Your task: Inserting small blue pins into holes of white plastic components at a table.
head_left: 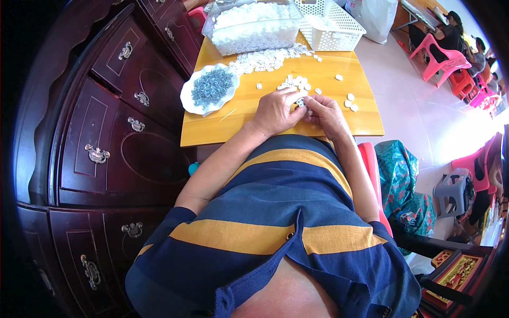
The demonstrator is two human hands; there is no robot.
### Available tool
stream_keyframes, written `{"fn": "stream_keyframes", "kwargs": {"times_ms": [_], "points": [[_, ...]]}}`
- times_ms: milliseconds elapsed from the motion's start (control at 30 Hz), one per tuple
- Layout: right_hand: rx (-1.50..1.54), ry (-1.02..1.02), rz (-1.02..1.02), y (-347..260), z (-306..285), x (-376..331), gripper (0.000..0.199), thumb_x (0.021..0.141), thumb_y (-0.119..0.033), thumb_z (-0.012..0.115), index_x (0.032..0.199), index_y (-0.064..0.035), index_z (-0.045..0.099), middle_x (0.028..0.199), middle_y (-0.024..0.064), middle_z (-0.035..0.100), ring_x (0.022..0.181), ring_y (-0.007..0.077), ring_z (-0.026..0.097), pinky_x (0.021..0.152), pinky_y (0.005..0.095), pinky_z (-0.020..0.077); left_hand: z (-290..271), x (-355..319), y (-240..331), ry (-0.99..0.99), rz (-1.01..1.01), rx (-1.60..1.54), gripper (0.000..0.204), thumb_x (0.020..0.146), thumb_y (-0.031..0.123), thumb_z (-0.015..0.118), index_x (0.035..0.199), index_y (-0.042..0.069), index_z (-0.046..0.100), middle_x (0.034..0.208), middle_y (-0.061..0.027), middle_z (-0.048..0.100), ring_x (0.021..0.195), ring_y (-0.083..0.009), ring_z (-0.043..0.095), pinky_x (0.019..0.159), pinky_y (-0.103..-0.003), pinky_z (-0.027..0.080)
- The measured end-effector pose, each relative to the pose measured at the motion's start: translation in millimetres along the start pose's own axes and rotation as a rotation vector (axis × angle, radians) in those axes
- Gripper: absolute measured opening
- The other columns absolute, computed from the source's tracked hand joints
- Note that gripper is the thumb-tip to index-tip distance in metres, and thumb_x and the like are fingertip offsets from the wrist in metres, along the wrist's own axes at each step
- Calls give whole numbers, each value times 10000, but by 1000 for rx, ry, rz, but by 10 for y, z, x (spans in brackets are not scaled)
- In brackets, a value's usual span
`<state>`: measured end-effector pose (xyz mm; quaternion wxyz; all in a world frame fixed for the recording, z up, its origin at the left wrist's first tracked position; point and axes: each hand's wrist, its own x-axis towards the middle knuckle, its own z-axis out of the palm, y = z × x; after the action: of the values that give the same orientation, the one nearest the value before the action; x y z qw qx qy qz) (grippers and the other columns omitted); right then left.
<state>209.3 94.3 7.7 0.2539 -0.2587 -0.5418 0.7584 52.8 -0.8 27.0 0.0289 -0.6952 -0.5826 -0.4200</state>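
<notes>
My left hand [277, 112] and my right hand [325, 114] meet over the near part of a yellow wooden table [244, 124]. Pinched between the fingertips of both is a small white plastic piece [300, 102] with dark spots; its exact kind is too small to make out. Just beyond my fingers lies a little heap of round white pieces [295, 83]. To the left, a white scalloped dish [186, 99] holds many small dark metal-looking parts [212, 87]. A thin pale stick [228, 115] rests between that dish and my left forearm.
At the table's far side stand a clear bin [254, 41] full of white pieces and a perforated white basket [335, 41]. Loose translucent pieces [268, 61] spread before the bin. Dark wooden drawers [111, 132] flank the left; a green patterned bag [395, 169] is at right.
</notes>
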Motion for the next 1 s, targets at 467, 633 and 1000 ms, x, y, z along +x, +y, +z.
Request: {"fn": "stream_keyframes", "kwargs": {"times_ms": [467, 633, 1000], "points": [[-43, 30, -26, 7, 26, -4, 190, 980, -217, 641, 928, -51, 716, 738, -36, 623, 614, 36, 542, 574, 167, 446, 41, -23, -13, 10, -1, 35, 329, 808, 220, 675, 1104, 78, 700, 987, -147, 705, 882, -334, 691, 764, -412, 569], [-47, 18, -39, 18, 15, 17, 190, 982, -214, 634, 914, -54, 711, 742, -36, 625, 622, 35, 543, 582, 168, 448, 66, -18, -42, 14, -3, 32, 328, 806, 227, 687, 1098, 79, 701, 997, -145, 708, 886, -333, 693, 764, -410, 570], [10, 11, -11, 14, 18, 7, 199, 994, -234, 626, 947, -56, 701, 757, -47, 623, 637, 29, 545, 597, 166, 473, 63, -25, -36, 25, -7, 18, 319, 809, 235, 699, 1083, 72, 705, 1002, -147, 709, 884, -332, 695, 762, -409, 569]]}}
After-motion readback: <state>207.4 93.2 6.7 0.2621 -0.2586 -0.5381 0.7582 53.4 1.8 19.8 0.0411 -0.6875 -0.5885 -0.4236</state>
